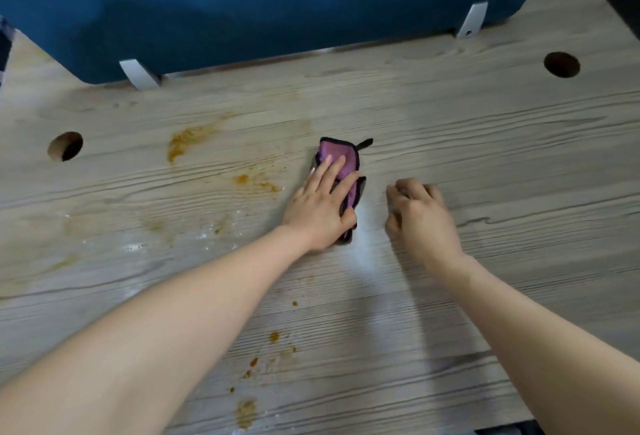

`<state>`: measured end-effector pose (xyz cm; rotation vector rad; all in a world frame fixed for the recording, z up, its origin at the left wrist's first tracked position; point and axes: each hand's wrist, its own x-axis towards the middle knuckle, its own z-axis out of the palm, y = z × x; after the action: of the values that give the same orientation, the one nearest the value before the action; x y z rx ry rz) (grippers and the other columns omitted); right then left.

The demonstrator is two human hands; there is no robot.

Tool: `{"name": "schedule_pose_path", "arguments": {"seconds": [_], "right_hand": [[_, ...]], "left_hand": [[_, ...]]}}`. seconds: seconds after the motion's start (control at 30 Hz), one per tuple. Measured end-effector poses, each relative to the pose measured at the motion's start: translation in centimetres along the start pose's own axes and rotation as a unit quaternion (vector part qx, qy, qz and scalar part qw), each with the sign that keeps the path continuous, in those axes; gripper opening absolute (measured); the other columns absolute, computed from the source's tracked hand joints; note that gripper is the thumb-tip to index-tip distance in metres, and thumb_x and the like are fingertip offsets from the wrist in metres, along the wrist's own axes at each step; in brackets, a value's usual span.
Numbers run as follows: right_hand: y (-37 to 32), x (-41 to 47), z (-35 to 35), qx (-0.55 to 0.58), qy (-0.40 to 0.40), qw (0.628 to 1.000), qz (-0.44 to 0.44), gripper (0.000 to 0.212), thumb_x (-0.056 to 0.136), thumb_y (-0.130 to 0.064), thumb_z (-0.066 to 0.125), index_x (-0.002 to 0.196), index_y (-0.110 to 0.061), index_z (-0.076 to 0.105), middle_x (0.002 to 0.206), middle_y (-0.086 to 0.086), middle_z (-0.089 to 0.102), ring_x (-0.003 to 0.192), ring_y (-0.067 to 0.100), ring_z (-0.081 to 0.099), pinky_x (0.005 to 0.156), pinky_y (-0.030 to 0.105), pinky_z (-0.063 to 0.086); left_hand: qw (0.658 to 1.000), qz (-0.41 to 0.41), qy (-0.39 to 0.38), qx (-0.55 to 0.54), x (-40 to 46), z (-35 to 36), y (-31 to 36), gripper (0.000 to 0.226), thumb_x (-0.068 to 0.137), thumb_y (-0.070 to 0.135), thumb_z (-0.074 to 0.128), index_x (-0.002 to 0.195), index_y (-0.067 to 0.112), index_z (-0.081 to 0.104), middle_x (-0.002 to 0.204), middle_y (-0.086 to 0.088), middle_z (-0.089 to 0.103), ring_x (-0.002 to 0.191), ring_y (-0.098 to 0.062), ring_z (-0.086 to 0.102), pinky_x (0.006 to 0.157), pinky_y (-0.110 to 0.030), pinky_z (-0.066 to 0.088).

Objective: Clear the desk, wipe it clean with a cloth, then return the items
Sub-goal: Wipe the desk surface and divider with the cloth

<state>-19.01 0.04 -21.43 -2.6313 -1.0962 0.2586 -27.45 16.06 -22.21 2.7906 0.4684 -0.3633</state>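
Along the far edge of the worktop (450,144) I see a blue partition (277,2) held by two pale brackets (138,73), with a round cable hole (65,146) at far left and another (561,64) at far right; the wood between them gives wide bare room for moving on every side of both hands. Near the middle, my left hand (320,208) lies flat on the folded cloth (341,157), straight fingers pressing on top and the thumb tucked against its right edge, so the grip pushes down rather than wraps around it. My right hand (420,215) rests just beside, apart from the cloth, fingers loosely curled on the wood and holding nothing. I see the cloth is purple with black trim and a small black loop at its far corner. Orange-brown stains (188,140) streak the wood left of the cloth, with more spots (273,337) toward the near edge.
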Motion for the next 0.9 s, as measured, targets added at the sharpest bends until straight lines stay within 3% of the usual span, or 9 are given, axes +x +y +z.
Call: {"name": "schedule_pose_path", "arguments": {"seconds": [0.1,0.23,0.37,0.5,0.9], "right_hand": [[0.1,-0.1,0.1,-0.007,0.007,1.0,0.001,0.027,0.076,-0.007,0.063,0.102,-0.003,0.067,0.113,0.009,0.058,0.096,0.037,0.048,0.065,0.037,0.048],[-0.1,0.2,-0.6,-0.009,-0.025,0.999,0.019,0.03,0.084,-0.012,0.057,0.113,-0.007,0.064,0.124,0.004,0.052,0.107,0.031,0.041,0.073,0.034,0.045],[-0.4,1.7,-1.7,-0.025,-0.047,0.998,0.037,0.027,0.089,-0.015,0.05,0.114,-0.015,0.061,0.124,-0.001,0.049,0.11,0.023,0.04,0.067,0.029,0.04],[-1.1,6.2,-2.3,0.012,-0.018,0.999,0.037,0.03,0.09,-0.013,0.049,0.118,-0.012,0.06,0.125,0.004,0.048,0.116,0.026,0.04,0.073,0.034,0.042],[-0.3,18.2,-1.0,0.036,0.0,0.999,-0.009,0.018,0.086,-0.006,0.051,0.101,-0.005,0.062,0.119,0.008,0.046,0.112,0.027,0.04,0.072,0.038,0.048]], "left_hand": [[0.998,-0.058,0.013,-0.019,3.8,-1.7,-1.4,0.066,0.094,0.046,0.036,0.15,0.031,0.004,0.158,0.003,-0.013,0.143,-0.015,-0.018,0.117,-0.04,0.002],[0.987,-0.138,0.051,-0.061,7.7,-3.3,-2.1,0.063,0.095,0.042,0.034,0.151,0.027,0.008,0.159,-0.001,-0.009,0.144,-0.018,-0.015,0.117,-0.04,0.002],[0.992,-0.094,0.069,-0.046,4.8,-1.7,-0.9,0.062,0.095,0.037,0.034,0.151,0.025,0.009,0.159,-0.002,-0.007,0.145,-0.018,-0.013,0.118,-0.038,0.001],[0.997,-0.058,0.036,-0.024,3.5,-1.2,-1.3,0.066,0.094,0.044,0.037,0.15,0.028,0.007,0.158,0.002,-0.01,0.144,-0.016,-0.015,0.117,-0.039,0.004],[0.989,-0.12,0.073,-0.041,14.3,-5.2,-3.7,0.063,0.095,0.041,0.037,0.15,0.024,0.011,0.159,-0.001,-0.004,0.145,-0.018,-0.011,0.116,-0.038,0.004]]}}
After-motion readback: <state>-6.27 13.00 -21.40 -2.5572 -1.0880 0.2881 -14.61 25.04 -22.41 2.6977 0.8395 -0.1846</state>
